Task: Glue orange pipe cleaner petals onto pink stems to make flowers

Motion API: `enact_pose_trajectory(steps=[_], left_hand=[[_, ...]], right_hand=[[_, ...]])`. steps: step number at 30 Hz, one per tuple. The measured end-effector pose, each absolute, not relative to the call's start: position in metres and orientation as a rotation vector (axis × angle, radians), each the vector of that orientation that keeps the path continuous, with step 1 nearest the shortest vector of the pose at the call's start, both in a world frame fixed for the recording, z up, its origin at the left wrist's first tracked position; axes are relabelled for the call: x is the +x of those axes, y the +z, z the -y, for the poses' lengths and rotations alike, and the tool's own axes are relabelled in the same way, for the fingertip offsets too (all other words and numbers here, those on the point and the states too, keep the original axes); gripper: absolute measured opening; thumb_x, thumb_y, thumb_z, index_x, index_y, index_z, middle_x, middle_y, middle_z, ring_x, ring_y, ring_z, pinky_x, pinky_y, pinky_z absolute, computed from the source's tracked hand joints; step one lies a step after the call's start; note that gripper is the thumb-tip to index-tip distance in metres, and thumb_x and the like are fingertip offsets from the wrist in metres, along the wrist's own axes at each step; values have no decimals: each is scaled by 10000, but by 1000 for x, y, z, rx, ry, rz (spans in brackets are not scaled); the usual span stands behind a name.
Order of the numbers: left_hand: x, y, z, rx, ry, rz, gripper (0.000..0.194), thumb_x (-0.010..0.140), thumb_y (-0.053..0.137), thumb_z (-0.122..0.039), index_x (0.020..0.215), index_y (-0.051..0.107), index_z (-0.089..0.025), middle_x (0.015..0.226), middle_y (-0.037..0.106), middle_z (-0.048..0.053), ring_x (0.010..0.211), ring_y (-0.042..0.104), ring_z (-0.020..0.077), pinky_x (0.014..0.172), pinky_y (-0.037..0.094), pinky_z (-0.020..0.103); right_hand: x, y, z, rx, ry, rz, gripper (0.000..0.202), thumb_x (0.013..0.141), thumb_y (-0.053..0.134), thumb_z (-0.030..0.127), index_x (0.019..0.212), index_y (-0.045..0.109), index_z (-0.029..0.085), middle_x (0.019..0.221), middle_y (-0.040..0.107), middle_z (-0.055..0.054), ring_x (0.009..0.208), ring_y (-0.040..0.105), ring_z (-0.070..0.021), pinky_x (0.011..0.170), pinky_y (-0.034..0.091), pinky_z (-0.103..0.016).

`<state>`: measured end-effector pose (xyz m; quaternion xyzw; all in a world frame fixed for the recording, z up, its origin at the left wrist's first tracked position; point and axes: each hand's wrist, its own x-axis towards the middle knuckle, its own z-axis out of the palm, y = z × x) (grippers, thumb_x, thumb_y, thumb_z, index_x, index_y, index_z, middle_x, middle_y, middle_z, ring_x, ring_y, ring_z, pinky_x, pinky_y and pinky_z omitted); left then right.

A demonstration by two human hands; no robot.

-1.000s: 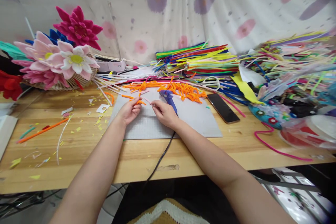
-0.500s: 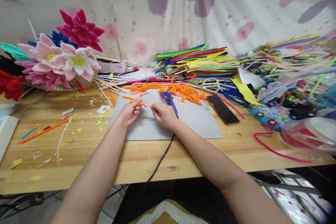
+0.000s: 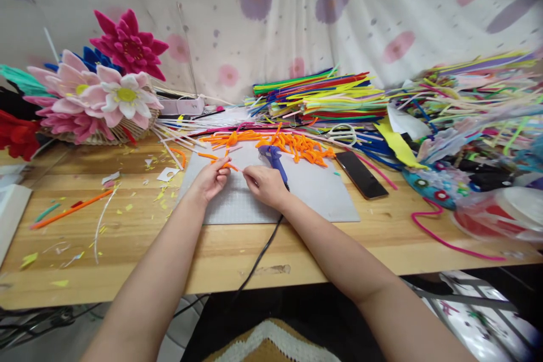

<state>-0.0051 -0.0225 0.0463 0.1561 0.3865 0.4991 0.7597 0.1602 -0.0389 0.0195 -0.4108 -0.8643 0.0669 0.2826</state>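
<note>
The orange chenille-stem piece [image 3: 231, 167] is at the left hand's fingertips, over the upper left part of the grey mat [image 3: 318, 198], its short end pointing towards the other hand. The left hand [image 3: 207, 182] is partly closed, thumb and forefinger pinching at the piece and the remaining fingers loosely curled; it has hardly moved over the last second. The right hand [image 3: 265, 185] is what has changed: it has rolled over so that its back and knuckles face more upward, with the fingers curled in and the thumb tucked close. A thin pale strand [image 3: 240, 170] appears to run between the two sets of fingertips, and less of it shows now than a second ago; the right hand seems to have its end, though the grip itself is hidden. For the work in hand, I take this as a small turn or tug by the right hand while the left steadies the piece. The blue glue gun [image 3: 276, 165] lies on the mat just beyond the right hand, and the orange chenille pile [image 3: 303, 150] remains undisturbed behind.
</note>
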Motion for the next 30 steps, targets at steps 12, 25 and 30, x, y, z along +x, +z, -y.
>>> enact_pose_trajectory(steps=[12, 25, 30], left_hand=[[-4, 48, 21, 232, 1062, -827, 178, 862, 400, -149, 745, 522, -93, 502, 436, -44, 354, 433, -6, 300, 335, 36], [6, 42, 26, 414, 1136, -735, 123, 801, 466, -47, 793, 587, -71, 672, 568, 34, 529, 530, 17, 372, 372, 42], [13, 38, 27, 521, 1192, -776, 145, 793, 498, -73, 849, 632, -74, 642, 557, 11, 493, 506, 12, 389, 400, 65]], right_hand=[[160, 22, 40, -1155, 49, 2373, 195, 857, 355, 213, 818, 545, 191, 774, 614, -39, 716, 519, -136, 596, 272, -246], [164, 21, 35, -1237, 91, 2185, 179, 846, 369, 232, 817, 538, 181, 747, 625, -33, 696, 547, -128, 597, 304, -231], [163, 21, 35, -1250, 91, 2199, 174, 839, 373, 224, 796, 537, 183, 736, 624, -27, 683, 543, -123, 583, 290, -230]])
